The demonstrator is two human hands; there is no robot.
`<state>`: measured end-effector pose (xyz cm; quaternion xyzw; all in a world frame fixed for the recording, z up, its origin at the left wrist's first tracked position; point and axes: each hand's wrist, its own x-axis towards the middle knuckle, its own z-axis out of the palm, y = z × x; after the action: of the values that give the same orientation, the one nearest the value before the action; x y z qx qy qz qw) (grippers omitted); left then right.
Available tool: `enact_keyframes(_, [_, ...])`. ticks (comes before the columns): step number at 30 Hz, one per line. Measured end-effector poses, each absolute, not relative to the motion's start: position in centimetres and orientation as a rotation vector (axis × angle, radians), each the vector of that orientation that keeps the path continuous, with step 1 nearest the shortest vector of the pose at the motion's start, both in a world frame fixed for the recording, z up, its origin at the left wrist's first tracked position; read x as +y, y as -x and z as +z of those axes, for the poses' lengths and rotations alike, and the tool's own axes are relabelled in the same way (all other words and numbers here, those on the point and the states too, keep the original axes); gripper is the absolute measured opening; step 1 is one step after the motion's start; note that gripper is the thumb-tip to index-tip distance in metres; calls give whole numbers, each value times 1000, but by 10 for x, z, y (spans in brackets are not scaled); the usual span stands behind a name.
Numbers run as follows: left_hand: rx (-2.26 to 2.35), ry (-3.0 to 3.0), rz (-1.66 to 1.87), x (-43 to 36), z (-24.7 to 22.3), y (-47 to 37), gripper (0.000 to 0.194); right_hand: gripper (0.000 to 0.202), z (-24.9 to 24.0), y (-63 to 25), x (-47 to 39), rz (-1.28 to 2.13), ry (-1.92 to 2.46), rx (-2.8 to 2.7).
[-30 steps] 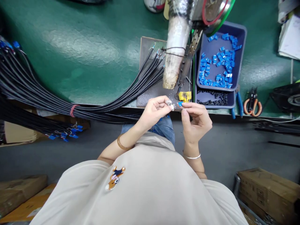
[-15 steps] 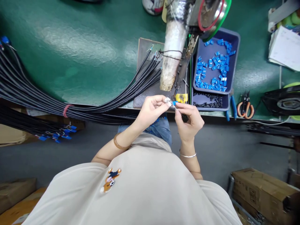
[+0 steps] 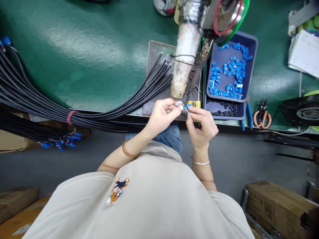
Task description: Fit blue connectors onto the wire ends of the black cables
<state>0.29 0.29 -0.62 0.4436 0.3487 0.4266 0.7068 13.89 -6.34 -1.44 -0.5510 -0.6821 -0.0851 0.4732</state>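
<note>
My left hand (image 3: 164,114) is closed in a pinch, with whitish coverings on the fingertips. Thin wire ends seem to be between them, mostly hidden by the fingers. Facing it, my right hand (image 3: 202,125) is closed around a thin silvery solder wire (image 3: 187,110). A small blue connector (image 3: 188,106) lies right at the right index fingertip, between the two hands. Just above this spot the soldering iron (image 3: 194,79) points down, its tip close to the connector. Behind the fingers is a yellow pad (image 3: 195,104).
A taped fume tube (image 3: 183,63) hangs over the dark mat (image 3: 156,71). Black cables (image 3: 119,113) stretch leftward. Right of the mat stand a bin of blue connectors (image 3: 252,63) and one of small black parts (image 3: 208,107). Pliers (image 3: 249,114) and cutters (image 3: 262,114) lie beyond.
The view has shifted slightly. My hands stay together under the iron, and the connector now sits a little closer to the iron's tip.
</note>
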Motion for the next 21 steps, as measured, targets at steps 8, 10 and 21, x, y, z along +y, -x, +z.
enact_keyframes(8, [795,-1025,980,2,-4,-2,15,17,-11,-139,-60,-189,1324,-1665])
enact_keyframes(10, [801,-1029,981,1,-3,-2,15,18,-10,-138,-60,-187,1339,-1666])
enact_keyframes(21, [817,-985,933,1,-3,-1,12,20,-9,-137,-64,-213,1333,-1712])
